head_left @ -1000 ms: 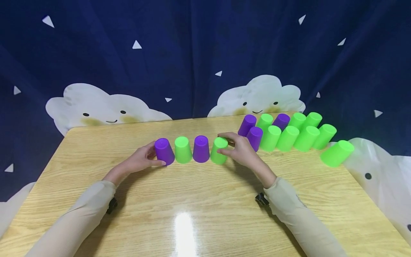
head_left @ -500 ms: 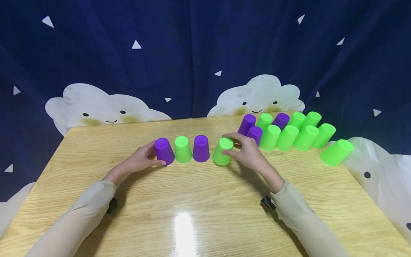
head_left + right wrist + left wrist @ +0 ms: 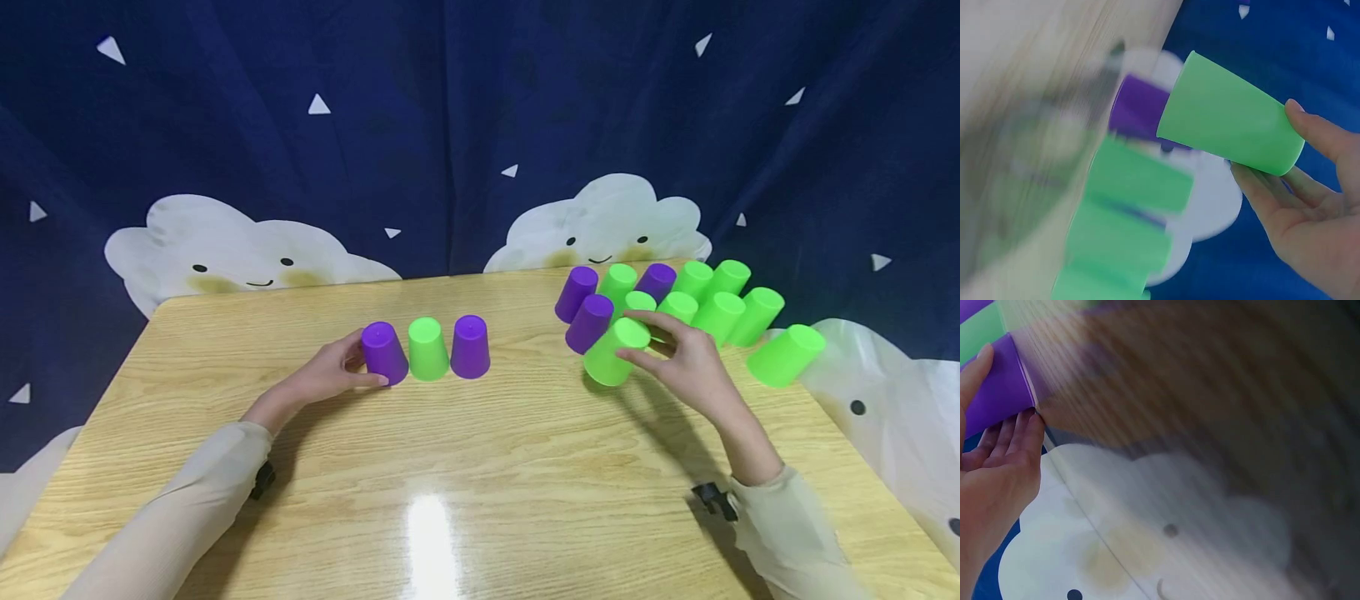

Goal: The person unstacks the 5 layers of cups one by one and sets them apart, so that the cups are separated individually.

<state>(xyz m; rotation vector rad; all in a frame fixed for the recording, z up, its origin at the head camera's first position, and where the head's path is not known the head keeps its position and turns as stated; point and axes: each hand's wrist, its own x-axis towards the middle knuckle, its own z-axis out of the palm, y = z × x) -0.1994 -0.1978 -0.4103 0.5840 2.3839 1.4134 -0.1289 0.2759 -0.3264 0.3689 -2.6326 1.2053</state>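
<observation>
My left hand holds an upside-down purple cup at the left end of a short row. In the left wrist view, thumb and fingers lie on opposite sides of that purple cup. Beside it stand an upside-down green cup and another purple cup. To the right, my right hand pinches a green cup near its closed end, thumb on one side and fingers on the other. This cup is raised off the wood, tilted, in front of the grouped cups, as the right wrist view confirms.
Purple and green cups stand upside down in two rows at the back right; a purple cup is close by the raised one. A lone green cup stands near the right edge of the wooden table. A dark blue curtain hangs behind.
My right hand has taken the green cup from the row's right end and carried it rightward, up to the grouped cups. My left hand stays on its purple cup.
</observation>
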